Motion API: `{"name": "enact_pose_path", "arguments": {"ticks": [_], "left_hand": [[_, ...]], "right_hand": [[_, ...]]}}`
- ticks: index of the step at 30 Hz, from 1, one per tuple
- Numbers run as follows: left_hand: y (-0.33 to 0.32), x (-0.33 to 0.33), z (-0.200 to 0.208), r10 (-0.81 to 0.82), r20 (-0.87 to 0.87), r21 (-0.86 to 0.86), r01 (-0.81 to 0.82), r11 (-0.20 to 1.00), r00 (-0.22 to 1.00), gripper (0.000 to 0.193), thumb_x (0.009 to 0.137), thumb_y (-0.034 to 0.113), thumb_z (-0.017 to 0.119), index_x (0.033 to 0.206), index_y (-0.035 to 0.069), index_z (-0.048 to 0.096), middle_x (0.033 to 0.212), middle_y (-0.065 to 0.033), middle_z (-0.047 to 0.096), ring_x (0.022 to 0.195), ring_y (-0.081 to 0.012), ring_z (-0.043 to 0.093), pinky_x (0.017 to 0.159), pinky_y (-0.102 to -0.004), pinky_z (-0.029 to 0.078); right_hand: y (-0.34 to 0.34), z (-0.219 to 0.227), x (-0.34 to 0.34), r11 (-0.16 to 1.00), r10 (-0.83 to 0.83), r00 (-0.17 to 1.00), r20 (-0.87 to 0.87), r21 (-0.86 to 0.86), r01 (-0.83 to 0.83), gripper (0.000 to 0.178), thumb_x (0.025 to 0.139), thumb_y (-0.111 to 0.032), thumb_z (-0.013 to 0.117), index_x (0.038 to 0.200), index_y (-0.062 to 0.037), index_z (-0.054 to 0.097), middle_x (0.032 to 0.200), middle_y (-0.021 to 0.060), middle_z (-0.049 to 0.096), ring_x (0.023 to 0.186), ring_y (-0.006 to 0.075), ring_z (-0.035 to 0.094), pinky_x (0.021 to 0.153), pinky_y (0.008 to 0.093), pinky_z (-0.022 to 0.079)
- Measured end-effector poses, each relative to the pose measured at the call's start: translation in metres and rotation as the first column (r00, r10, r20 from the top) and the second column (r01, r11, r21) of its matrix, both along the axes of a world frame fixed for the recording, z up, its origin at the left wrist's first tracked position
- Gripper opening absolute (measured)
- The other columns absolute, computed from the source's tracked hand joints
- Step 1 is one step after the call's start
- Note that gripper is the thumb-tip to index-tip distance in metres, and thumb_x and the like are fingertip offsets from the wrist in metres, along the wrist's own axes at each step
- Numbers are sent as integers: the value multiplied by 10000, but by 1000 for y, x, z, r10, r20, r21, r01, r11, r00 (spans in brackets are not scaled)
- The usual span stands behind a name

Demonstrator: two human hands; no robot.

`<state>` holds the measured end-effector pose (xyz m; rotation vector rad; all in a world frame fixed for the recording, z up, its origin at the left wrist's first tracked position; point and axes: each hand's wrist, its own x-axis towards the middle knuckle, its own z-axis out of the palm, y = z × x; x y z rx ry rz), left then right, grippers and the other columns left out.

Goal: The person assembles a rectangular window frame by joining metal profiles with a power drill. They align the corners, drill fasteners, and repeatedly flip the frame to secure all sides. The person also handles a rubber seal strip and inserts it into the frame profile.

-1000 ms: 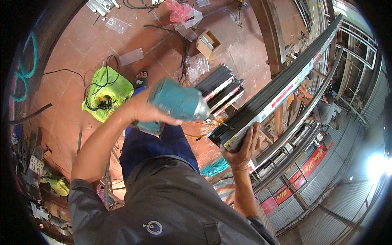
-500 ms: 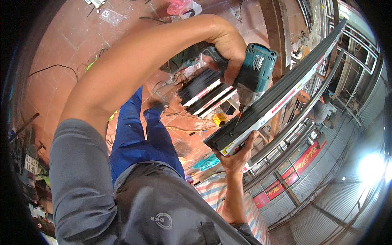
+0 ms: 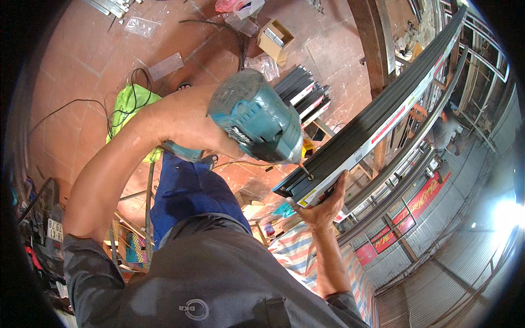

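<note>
My left hand (image 3: 205, 123) is wrapped around the handle of a teal and black power drill (image 3: 254, 117); the drill body hides most of its fingers. From the chuck a thin bit (image 3: 306, 171) reaches the near end of a long black metal profile (image 3: 377, 117) and touches it. This profile has a pale labelled side strip and runs away to the upper right. My right hand (image 3: 322, 210) grips its near end from below, thumb up along the side.
Short black profiles (image 3: 299, 87) lie stacked beyond the drill. An open cardboard box (image 3: 275, 41) and plastic bags (image 3: 141, 27) are on the tiled floor. A wooden post (image 3: 374, 44) stands behind the profile. Another person (image 3: 440, 131) is at the right. A striped sheet (image 3: 298, 246) lies beside my right arm.
The drill has swung left and tilted over, its bit end now lower and closer to my right hand. My left forearm has dropped. My right hand still grips the profile.
</note>
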<state>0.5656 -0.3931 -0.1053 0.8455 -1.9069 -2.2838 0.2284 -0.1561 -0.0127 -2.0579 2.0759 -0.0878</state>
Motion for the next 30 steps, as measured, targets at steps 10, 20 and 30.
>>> {"name": "enact_pose_path", "arguments": {"ticks": [10,20,30], "left_hand": [[-2,-4,-3,17,42,161,-24,987,999,698,665,304,1006,1278,102,741,1240,-108,772,1103,-278,728,1024,-402,551],[-5,-5,-3,27,-16,94,-25,995,1000,639,673,326,1001,1221,105,757,1190,-109,792,1101,-256,739,1011,-394,554],[-11,-5,-3,-111,175,282,58,958,978,579,697,366,992,1182,118,798,1142,-84,817,1052,-240,755,995,-377,553]], "right_hand": [[2,-1,2,1000,-8,1000,13,-16,8,1415,586,-584,1013,1615,74,298,1303,328,625,1094,466,696,923,532,566],[10,3,-6,995,-22,1000,-18,94,23,1582,568,-691,996,1674,48,140,1511,314,466,1339,406,566,1116,495,478],[12,-1,-3,995,-75,995,68,75,69,1572,578,-668,1004,1675,43,131,1478,314,501,1296,399,605,1071,474,520]]}}
